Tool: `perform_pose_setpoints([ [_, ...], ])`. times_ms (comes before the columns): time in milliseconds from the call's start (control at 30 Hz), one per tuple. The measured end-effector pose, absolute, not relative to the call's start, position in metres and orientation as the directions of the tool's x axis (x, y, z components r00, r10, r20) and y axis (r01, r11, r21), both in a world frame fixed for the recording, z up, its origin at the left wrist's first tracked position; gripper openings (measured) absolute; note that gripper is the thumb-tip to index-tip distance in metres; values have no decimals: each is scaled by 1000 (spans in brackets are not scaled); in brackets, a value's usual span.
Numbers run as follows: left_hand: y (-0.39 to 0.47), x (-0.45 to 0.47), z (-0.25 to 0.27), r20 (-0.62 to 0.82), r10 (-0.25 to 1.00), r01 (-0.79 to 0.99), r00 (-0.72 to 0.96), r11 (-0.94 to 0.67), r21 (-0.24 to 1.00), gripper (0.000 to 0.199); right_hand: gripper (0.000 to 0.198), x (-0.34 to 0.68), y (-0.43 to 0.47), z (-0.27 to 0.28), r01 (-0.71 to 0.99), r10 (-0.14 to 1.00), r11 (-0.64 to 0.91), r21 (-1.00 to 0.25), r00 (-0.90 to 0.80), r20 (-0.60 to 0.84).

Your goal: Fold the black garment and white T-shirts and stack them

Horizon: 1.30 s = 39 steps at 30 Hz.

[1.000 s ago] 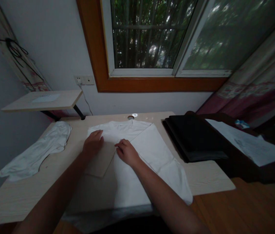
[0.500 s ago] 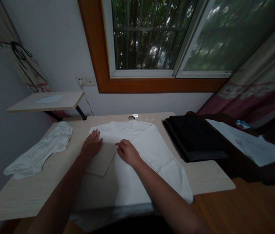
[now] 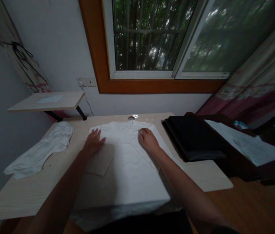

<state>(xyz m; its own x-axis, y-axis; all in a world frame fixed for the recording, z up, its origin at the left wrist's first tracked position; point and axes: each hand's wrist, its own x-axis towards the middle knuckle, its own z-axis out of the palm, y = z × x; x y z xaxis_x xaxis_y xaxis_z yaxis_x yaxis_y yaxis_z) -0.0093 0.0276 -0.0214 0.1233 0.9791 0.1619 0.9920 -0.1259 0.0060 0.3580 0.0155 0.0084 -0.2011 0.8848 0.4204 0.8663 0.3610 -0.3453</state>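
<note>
A white shirt [image 3: 132,175] lies spread over the desk, its neckline toward the window and its lower edge hanging over the desk's front. My left hand [image 3: 93,143] rests flat on the shirt's left shoulder area, fingers stretched, just above a pocket-shaped patch [image 3: 102,159] in shadow. At the right of the neckline, my right hand [image 3: 149,140] has its fingers curled down onto the cloth by the shoulder, closed on the shirt. A crease runs diagonally from there under my right wrist. My right forearm hides part of the sleeve side.
A crumpled white cloth [image 3: 42,148] lies on the desk's left, near a small raised shelf [image 3: 47,101]. Black folded covers [image 3: 193,136] are stacked at the right. Beyond them, a paper sheet [image 3: 246,143] sits on dark furniture. The window [image 3: 152,42] is behind the desk.
My right hand has moved right and slightly away, from beside the pocket-shaped patch to the right shoulder. The shirt's lower right side has shifted inward. My left hand has barely moved.
</note>
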Motion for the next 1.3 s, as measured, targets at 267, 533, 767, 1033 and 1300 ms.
perform_pose_setpoints([
  [267, 49, 12, -20, 254, 952, 985, 169, -173, -6, 58, 50, 397, 52, -15, 949, 909, 297, -108, -246, 337],
  [533, 62, 8, -13, 191, 945, 962, 265, -272, 8, 59, 57, 394, 76, -9, 910, 902, 406, -79, -386, 194],
  [767, 68, 6, -12, 170, 959, 973, 226, -232, 16, 61, 60, 398, 89, -13, 924, 922, 373, -88, -359, 145],
  [1033, 70, 3, -11, 161, 961, 973, 224, -229, 14, 63, 62, 400, 92, -14, 922, 920, 378, -90, -363, 148],
  [1300, 72, 1, -15, 166, 961, 974, 221, -227, 16, 64, 63, 400, 91, -14, 922, 919, 377, -92, -360, 162],
])
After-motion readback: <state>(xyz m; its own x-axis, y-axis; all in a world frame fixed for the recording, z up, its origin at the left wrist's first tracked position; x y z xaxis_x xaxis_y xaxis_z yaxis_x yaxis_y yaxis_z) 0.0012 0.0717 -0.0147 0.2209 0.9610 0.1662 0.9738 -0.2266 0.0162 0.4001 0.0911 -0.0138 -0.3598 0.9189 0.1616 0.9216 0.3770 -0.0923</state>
